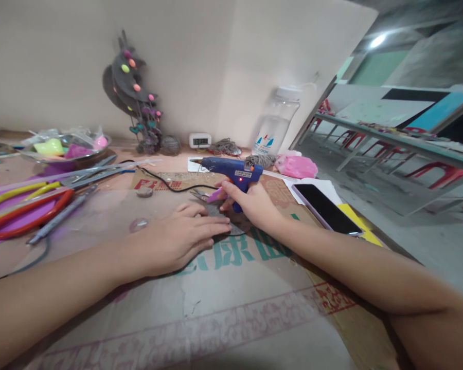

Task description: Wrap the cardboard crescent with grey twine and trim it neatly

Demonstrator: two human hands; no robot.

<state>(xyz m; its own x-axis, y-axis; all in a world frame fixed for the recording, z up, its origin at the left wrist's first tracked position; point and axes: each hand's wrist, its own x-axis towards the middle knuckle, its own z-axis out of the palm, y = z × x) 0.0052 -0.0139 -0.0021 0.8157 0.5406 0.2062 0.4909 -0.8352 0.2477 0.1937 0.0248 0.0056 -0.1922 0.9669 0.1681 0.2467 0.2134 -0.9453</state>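
At mid-table, over printed brown cardboard point(351, 324): one blue plastic glue gun point(231, 167) (red light lit), right hand point(256, 203) clamped round its handle; left hand point(177, 236), palm down, fingers outstretched at one flat grey piece point(216, 209); farther right, one black-screened phone point(327, 209).

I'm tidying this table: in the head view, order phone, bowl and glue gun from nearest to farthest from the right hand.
1. Glue gun, held in the right hand.
2. Phone, to that hand's right.
3. Bowl, at the far left.
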